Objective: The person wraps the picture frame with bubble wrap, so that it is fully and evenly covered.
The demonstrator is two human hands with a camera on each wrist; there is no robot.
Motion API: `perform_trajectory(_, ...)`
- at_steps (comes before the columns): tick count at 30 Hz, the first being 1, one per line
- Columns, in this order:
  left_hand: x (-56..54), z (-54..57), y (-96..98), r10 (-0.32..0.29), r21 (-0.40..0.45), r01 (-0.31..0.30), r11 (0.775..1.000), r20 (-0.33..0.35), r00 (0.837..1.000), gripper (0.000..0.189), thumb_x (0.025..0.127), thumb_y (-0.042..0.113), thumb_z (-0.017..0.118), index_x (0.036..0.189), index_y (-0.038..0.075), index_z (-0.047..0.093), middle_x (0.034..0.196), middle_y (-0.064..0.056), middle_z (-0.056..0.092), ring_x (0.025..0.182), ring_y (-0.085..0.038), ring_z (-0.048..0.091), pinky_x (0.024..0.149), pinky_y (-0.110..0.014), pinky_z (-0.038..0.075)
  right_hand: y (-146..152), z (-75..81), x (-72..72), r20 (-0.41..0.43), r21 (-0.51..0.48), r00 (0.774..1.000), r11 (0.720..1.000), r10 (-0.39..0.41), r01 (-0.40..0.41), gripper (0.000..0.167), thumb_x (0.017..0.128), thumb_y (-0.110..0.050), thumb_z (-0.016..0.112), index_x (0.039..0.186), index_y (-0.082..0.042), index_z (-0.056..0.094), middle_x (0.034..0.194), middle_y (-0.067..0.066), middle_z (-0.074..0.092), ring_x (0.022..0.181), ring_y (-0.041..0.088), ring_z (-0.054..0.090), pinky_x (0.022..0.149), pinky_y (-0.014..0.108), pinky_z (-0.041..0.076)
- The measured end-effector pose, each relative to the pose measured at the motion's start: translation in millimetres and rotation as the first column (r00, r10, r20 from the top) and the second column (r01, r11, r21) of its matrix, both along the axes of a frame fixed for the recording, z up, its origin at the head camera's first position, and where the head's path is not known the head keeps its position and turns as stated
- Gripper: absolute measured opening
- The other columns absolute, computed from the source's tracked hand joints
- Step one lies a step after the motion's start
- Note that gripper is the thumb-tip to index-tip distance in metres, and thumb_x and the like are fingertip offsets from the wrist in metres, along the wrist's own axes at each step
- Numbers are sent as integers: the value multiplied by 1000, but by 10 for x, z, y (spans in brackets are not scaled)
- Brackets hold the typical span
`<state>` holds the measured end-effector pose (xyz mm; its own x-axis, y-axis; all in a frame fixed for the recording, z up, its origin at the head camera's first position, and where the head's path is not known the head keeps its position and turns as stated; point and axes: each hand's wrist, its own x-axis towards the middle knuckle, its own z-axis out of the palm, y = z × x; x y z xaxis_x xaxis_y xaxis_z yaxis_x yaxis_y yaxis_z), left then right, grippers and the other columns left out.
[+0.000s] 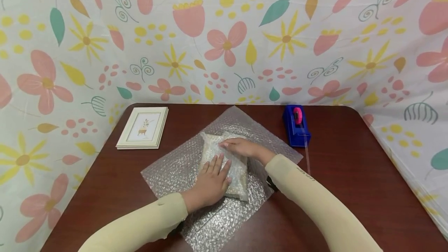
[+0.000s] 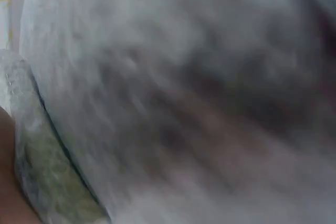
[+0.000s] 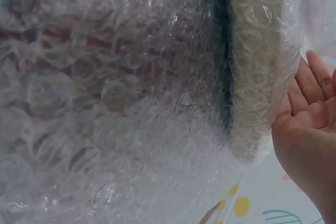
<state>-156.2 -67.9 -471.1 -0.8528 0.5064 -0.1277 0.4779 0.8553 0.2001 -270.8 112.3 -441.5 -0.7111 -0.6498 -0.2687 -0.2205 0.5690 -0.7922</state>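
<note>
A flat, cream-edged rectangular package (image 1: pixel 239 180) wrapped in bubble wrap lies on a larger sheet of clear bubble wrap (image 1: pixel 171 170), set cornerwise on the table. My left hand (image 1: pixel 211 180) rests flat on its lower left part, fingers extended. At its upper right, my right hand (image 1: pixel 241 147) touches the top with extended fingers pointing left. In the right wrist view the package (image 3: pixel 260 66) shows its pale side through the bubbles, and the palm of the right hand (image 3: pixel 310 124) lies against it. The left wrist view is mostly blurred, with the package edge (image 2: pixel 52 177) at left.
A white picture frame (image 1: pixel 160 129) with a plant print lies at the back left of the brown table (image 1: pixel 350 166). At the back right stands a blue tape dispenser (image 1: pixel 297 137) with a pink core, a clear tape strip trailing from it. Flower-patterned cloth (image 1: pixel 224 3) hangs behind.
</note>
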Motion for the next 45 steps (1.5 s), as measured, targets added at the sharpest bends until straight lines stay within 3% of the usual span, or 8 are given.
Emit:
perform_trajectory(8, -37, -48, 63, -1, -19, 1, 1000, -1, 1000, 56, 111, 36, 31, 164, 18, 26, 174, -9, 14, 162, -33, 14, 130, -55, 21, -20, 25, -15, 2, 44, 1000, 999, -25, 25, 47, 113, -28, 33, 150, -5, 51, 159, 18, 47, 151, 40, 40, 124, 57, 34)
perform_trajectory(13, -67, -91, 57, -6, 0, 6, 1000, 3, 1000, 54, 111, 36, 32, 163, 25, 28, 175, -5, 14, 162, -34, 15, 129, -58, 21, -89, 33, -82, -82, 54, 993, 994, -87, 91, 42, 111, -25, 42, 146, -5, 55, 151, 19, 56, 142, 39, 51, 116, 53, 45)
perform_trajectory(19, -71, -60, 52, -3, 28, 3, 1000, 17, 1000, 53, 111, 35, 32, 163, 25, 29, 174, -6, 17, 161, -36, 15, 129, -59, 20, -427, 121, -214, -228, 157, 969, 978, -99, 137, 35, 107, -23, 54, 134, -5, 66, 138, 18, 67, 126, 34, 64, 107, 47, 53)
perform_trajectory(28, -4, 52, 18, -6, 66, 1, 998, 79, 997, 53, 112, 35, 29, 164, 23, 26, 175, -7, 15, 162, -37, 13, 128, -61, 19, -793, 104, -361, -235, 236, 961, 950, -147, 203, 25, 105, -18, 57, 119, -6, 74, 122, 12, 74, 107, 24, 69, 94, 37, 57)
perform_trajectory(32, -19, 67, 6, 2, 51, -7, 999, 89, 996, 54, 112, 36, 29, 164, 23, 26, 175, -6, 12, 162, -35, 11, 129, -60, 18, -849, 90, -427, -243, 193, 956, 957, -167, 216, 18, 103, -18, 60, 98, -9, 75, 89, 4, 70, 74, 15, 57, 72, 29, 49)
perform_trajectory(36, -33, 70, 12, 10, -5, -9, 1000, 85, 996, 53, 112, 37, 30, 163, 23, 28, 176, -3, 10, 163, -33, 10, 130, -58, 18, -886, 76, -483, -208, 167, 961, 961, -183, 219, 35, 102, -22, 63, 68, -15, 58, 60, -6, 43, 55, 10, 37, 58, 25, 37)
perform_trajectory(40, -39, 57, 30, -1, -31, 4, 1000, 88, 996, 53, 112, 38, 31, 162, 23, 31, 176, -2, 9, 163, -32, 11, 130, -57, 19, -890, 73, -512, -147, 176, 964, 953, -221, 245, 51, 101, -23, 66, 57, -17, 41, 50, -6, 31, 49, 10, 29, 52, 25, 33)
perform_trajectory(45, -55, 27, 36, -1, -32, 4, 999, 85, 996, 53, 112, 39, 29, 163, 23, 30, 176, -1, 7, 163, -32, 9, 130, -56, 18, -873, 97, -547, -127, 162, 965, 956, -227, 246, 43, 102, -13, 61, 61, -14, 48, 52, -5, 36, 52, 10, 34, 54, 25, 35)
